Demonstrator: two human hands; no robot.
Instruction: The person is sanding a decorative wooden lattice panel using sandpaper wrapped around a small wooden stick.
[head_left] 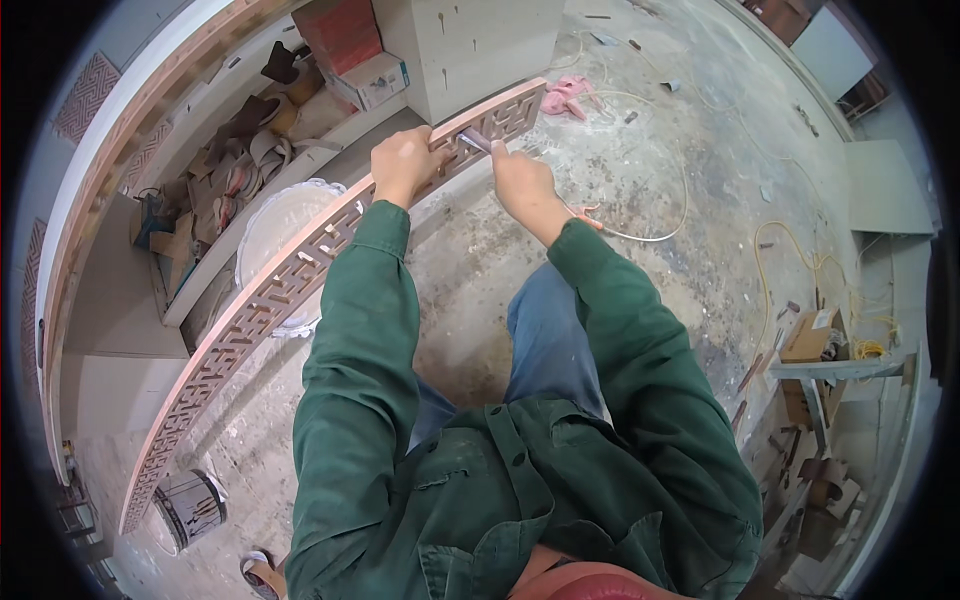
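Head: L fingers (pixel 398 165) grip fretwork panel (pixel 300 265), scraper (pixel 477 141) in R.

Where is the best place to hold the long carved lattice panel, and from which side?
Grip the lattice panel on its upper long edge, from above, as the left hand does. It stands on edge and tilted, so that rail is free; the open fretwork looks thin and probably fragile.

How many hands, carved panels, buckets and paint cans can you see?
Hands: 2, left hand and right hand
Carved panel: 1
White bucket: 1
Paint can: 1
Total: 5
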